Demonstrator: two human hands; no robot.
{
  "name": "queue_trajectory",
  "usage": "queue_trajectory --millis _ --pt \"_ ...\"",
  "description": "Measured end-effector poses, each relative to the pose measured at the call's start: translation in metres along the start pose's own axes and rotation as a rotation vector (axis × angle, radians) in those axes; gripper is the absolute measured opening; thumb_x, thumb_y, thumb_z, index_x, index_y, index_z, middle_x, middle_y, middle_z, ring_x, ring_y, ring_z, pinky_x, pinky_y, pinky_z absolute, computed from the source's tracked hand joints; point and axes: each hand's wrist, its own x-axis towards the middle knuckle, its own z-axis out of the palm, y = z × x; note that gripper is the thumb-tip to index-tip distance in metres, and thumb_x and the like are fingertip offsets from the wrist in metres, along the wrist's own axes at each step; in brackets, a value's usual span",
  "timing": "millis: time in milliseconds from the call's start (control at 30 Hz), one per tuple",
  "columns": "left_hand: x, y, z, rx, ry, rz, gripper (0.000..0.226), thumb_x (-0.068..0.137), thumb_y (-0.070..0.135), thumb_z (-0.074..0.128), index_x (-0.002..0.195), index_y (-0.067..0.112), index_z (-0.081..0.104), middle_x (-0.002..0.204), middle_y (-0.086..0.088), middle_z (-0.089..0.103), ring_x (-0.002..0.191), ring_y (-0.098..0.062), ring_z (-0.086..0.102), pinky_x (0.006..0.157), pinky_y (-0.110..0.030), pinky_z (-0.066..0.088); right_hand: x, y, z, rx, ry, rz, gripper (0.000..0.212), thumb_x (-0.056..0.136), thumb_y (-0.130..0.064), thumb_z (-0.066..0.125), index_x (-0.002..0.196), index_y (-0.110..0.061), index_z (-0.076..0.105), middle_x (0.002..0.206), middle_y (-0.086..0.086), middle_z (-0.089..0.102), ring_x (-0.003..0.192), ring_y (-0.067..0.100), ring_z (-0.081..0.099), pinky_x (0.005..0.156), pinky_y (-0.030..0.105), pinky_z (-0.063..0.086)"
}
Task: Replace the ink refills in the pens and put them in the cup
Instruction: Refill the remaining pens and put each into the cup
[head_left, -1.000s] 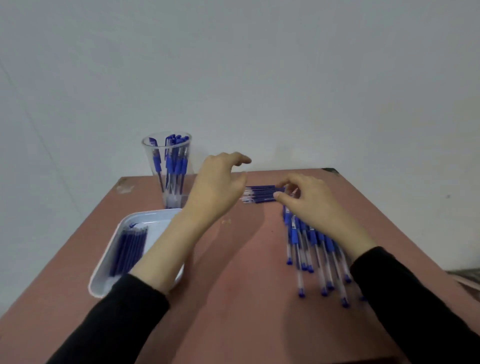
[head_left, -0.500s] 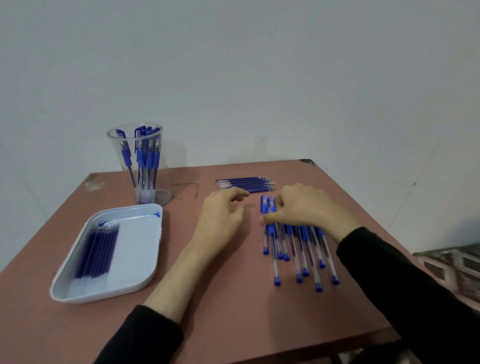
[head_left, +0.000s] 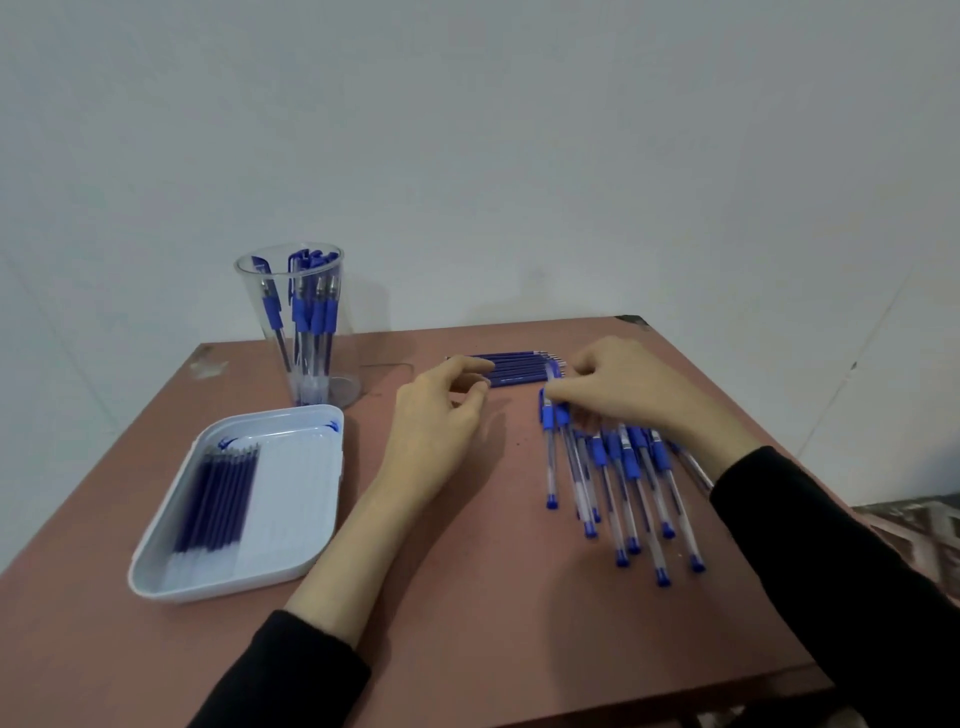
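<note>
Head view, 2 hands over the reddish-brown table (head_left: 467, 623), both arms in black sleeves (head_left: 857, 571).

Left hand (head_left: 436, 415): held at table centre, fingers loosely curled and slightly apart, thumb near the index tip. Nothing is visible between them. The index tip lies just beside the left end of the bundle of dark blue refills (head_left: 519, 370), which lies crosswise near the far edge of the table. Contact with the bundle: cannot tell.

Right hand (head_left: 628, 389): palm down over the far end of the row of blue-capped clear pens (head_left: 628, 483). Fingers (head_left: 571, 397) are bent and pressed close together, tips down on the cap end of the leftmost pen (head_left: 549, 457). The thumb is hidden under the hand, so I cannot tell whether the pen is actually pinched.

The pens in the row lie side by side on the table's right half, caps toward the far edge, blue end plugs toward the person, and the near ends are staggered.

Clear plastic cup (head_left: 291, 280): upright at the far left of the table, well apart from both hands. It holds several blue pens standing on end.

White rectangular plastic tray (head_left: 306, 499): just in front of the cup, left of the left forearm. 1 batch of dark blue refills (head_left: 218, 504) lies along its left side, blurred, count not readable.
</note>
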Motion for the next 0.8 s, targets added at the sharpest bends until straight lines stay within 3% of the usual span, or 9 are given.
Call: queue_trajectory --millis 100,167,267,433,500,633,700,800 --pt "0.002 0.000 -0.011 -0.166 0.013 -0.040 0.016 0.090 0.016 0.060 0.096 0.028 0.070 0.090 0.009 0.072 0.086 0.000 0.064 0.075 -0.013 0.047 0.004 -0.013 -0.006 0.432 -0.001 -0.100 0.019 0.087 -0.011 0.059 0.069 -0.005 0.056 0.072 0.016 0.071 0.064 0.025 0.071 0.057 0.027 0.056" --pt "0.006 0.000 -0.020 -0.281 0.031 -0.058 0.018 0.090 0.014 0.060 0.091 0.029 0.069 0.088 0.006 0.072 0.087 -0.005 0.067 0.078 -0.023 0.050 0.011 -0.022 -0.005 0.690 -0.056 -0.171 0.020 0.090 -0.004 0.056 0.070 -0.003 0.053 0.073 0.020 0.070 0.058 0.026 0.069 0.051 0.023 0.052" --pt "0.011 0.003 -0.035 -0.472 0.044 -0.085 0.017 0.093 0.010 0.056 0.096 0.023 0.066 0.088 -0.001 0.071 0.084 -0.005 0.066 0.069 -0.020 0.051 0.022 -0.032 0.006 0.846 -0.090 -0.220 0.022 0.091 0.000 0.053 0.070 -0.005 0.053 0.067 0.012 0.068 0.049 0.018 0.059 0.049 0.021 0.049" --pt "0.012 0.002 -0.049 -0.663 0.044 -0.084 0.022 0.094 0.009 0.054 0.115 0.010 0.062 0.093 -0.007 0.068 0.079 -0.008 0.065 0.065 -0.020 0.052 0.034 -0.034 0.033 0.626 -0.024 -0.314 0.006 0.091 -0.007 0.059 0.090 -0.013 0.062 0.068 -0.003 0.066 0.061 0.015 0.057 0.063 0.024 0.049" --pt "0.013 -0.002 -0.048 -0.617 0.069 -0.086 0.021 0.091 0.006 0.058 0.112 0.008 0.063 0.089 -0.005 0.069 0.072 -0.004 0.065 0.062 -0.018 0.051 0.035 -0.033 0.045 0.534 0.044 -0.377 0.011 0.091 -0.016 0.062 0.100 -0.020 0.068 0.071 -0.011 0.067 0.067 0.010 0.060 0.067 0.022 0.051" --pt "0.014 -0.007 -0.047 -0.550 0.101 -0.074 0.018 0.086 0.001 0.063 0.094 0.017 0.065 0.085 -0.003 0.069 0.073 -0.003 0.065 0.062 -0.018 0.052 0.035 -0.033 0.061 0.338 0.229 -0.524 0.020 0.093 -0.023 0.061 0.109 -0.028 0.072 0.068 -0.030 0.061 0.066 -0.004 0.054 0.064 0.009 0.038" --pt "0.014 -0.010 -0.047 -0.485 0.120 -0.076 0.018 0.085 0.004 0.067 0.091 0.021 0.067 0.086 -0.002 0.069 0.075 -0.005 0.064 0.063 -0.020 0.052 0.037 -0.032 0.067 0.263 0.275 -0.534 0.019 0.093 -0.025 0.060 0.108 -0.028 0.071 0.076 -0.029 0.061 0.072 -0.007 0.056 0.067 0.010 0.039" --pt "0.013 -0.011 -0.046 -0.458 0.098 -0.097 0.015 0.084 0.005 0.068 0.090 0.019 0.068 0.086 -0.004 0.070 0.074 -0.008 0.063 0.062 -0.018 0.052 0.040 -0.027 0.073 0.143 0.292 -0.520 0.017 0.094 -0.037 0.056 0.102 -0.033 0.070 0.078 -0.018 0.066 0.072 0.002 0.058 0.064 0.026 0.042"
